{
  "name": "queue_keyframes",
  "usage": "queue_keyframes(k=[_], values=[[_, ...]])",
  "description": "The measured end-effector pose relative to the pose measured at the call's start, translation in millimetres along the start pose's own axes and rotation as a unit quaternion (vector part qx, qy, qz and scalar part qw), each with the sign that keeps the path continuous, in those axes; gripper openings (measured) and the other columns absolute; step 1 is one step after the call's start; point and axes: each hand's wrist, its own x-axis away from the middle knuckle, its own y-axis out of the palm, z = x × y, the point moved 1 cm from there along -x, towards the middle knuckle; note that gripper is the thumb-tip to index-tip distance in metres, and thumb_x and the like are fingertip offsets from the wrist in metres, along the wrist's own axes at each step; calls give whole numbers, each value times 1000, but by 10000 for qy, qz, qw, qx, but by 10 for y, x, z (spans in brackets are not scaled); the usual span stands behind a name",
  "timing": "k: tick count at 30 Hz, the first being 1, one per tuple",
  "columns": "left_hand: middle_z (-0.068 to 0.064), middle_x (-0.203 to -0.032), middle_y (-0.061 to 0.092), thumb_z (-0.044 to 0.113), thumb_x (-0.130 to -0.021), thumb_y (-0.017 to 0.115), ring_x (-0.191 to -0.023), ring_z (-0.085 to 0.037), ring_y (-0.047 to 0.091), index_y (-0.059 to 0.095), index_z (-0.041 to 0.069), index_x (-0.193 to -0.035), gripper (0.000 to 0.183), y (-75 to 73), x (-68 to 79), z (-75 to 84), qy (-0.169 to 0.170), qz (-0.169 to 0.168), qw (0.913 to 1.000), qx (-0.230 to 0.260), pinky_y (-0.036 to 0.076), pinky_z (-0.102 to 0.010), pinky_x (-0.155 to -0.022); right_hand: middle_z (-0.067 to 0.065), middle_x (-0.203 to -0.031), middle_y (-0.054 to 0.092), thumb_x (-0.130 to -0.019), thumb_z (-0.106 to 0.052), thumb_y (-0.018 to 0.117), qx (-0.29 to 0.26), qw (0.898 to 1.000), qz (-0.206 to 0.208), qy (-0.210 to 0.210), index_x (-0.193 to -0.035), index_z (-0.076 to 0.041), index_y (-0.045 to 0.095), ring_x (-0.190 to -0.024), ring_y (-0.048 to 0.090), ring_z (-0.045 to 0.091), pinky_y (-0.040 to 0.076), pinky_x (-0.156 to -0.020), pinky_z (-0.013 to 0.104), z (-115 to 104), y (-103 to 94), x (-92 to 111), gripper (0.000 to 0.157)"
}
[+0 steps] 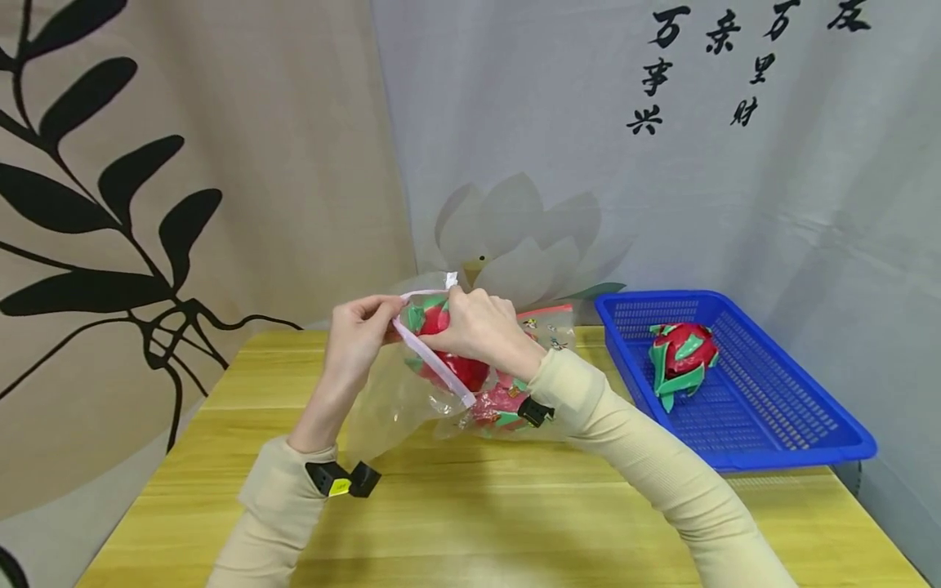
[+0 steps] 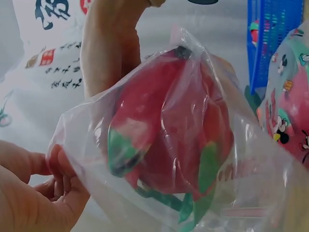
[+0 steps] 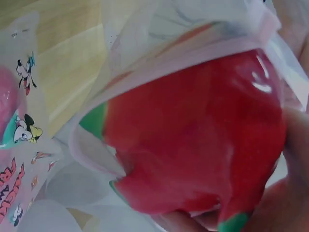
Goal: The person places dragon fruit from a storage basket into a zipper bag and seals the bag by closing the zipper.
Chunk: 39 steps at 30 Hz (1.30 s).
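Note:
A clear zip bag (image 1: 390, 400) with a pale pink strip (image 1: 434, 359) along its mouth is held up over the table. My left hand (image 1: 354, 335) pinches the bag's edge at the left; the thumb and fingertips meet on the plastic in the left wrist view. A red dragon fruit (image 3: 193, 135) with green-tipped scales is at the bag's mouth, and through the plastic most of it shows inside (image 2: 169, 125). My right hand (image 1: 488, 327) grips this dragon fruit, its fingers (image 3: 181, 222) curling under it in the right wrist view.
Just right of the hands lies a cartoon-printed bag (image 1: 551, 327) with a red zip strip and a dragon fruit (image 1: 500, 404) in it. A blue basket (image 1: 779, 367) at the table's right holds another dragon fruit (image 1: 684, 359). Behind the wooden table (image 1: 470, 523) hangs a printed curtain.

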Motion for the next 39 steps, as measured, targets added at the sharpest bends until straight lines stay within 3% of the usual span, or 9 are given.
queue_keyframes(k=[7,12,16,18,20,28,33,36,39], values=[[7,-71,54,11,-95,54,-61,-1,52,64,-13,-109,30,-62,-21,-33,53,104,9999,-78,53,-14,-62,0,-56,45,-97,-56,33,57,9997,-186,118,-62,-16,46,-54,50,17,39,-47,31,31,-35,-70,55],[6,-72,57,11,-95,55,-61,-3,53,63,-15,-110,31,-91,-37,-63,-33,146,9999,15,53,-15,-62,1,-65,56,-94,-34,53,768,9969,17,-157,-58,-14,53,-65,59,20,48,-50,37,93,66,-63,41],[6,-77,60,11,-94,55,-63,-4,54,63,-15,-108,31,-128,-57,-57,1,305,9995,68,52,-14,-63,6,-81,66,-85,-20,68,1248,9885,466,-720,-73,-9,67,-76,64,24,55,-59,43,197,119,-72,16],[7,-76,60,11,-94,55,-65,-3,55,62,-16,-109,32,-140,-60,-63,-47,270,9996,38,53,-14,-64,6,-86,69,-82,-14,70,1481,9809,634,-1087,-85,-9,68,-79,65,25,56,-65,43,256,143,-83,6],[8,-76,61,11,-94,55,-65,-3,56,62,-16,-109,31,-140,-69,-75,-85,232,9997,48,53,-15,-65,4,-90,71,-79,-11,72,1681,9722,766,-1441,-93,-11,69,-80,65,25,55,-70,40,305,165,-93,14],[4,-82,63,11,-95,55,-67,-4,59,62,-15,-110,31,-150,-99,-116,-109,207,9997,22,54,-16,-67,0,-90,72,-80,-13,71,2642,9171,1643,-2493,-76,-13,77,-78,60,20,51,-81,29,436,247,-152,6],[4,-81,64,11,-94,56,-66,-3,60,62,-14,-109,31,-178,-117,-136,-99,253,9996,-10,55,-18,-68,-3,-93,72,-82,-2,68,2921,8846,2002,-3035,-81,-11,76,-83,60,16,52,-80,25,538,252,-241,13],[3,-82,64,13,-94,56,-66,-2,61,64,-13,-109,31,-206,-120,-133,-3,320,9993,-187,55,-17,-67,-2,-99,72,-83,-1,68,2779,8734,2170,-3359,-90,-10,75,-89,60,16,52,-84,25,587,215,-277,13],[3,-83,64,15,-94,57,-65,-1,61,65,-11,-109,31,-233,-117,-120,121,400,9982,-431,55,-15,-65,1,-103,70,-84,2,67,2278,8736,2312,-3627,-90,-8,73,-91,61,17,53,-83,25,612,157,-286,13]])
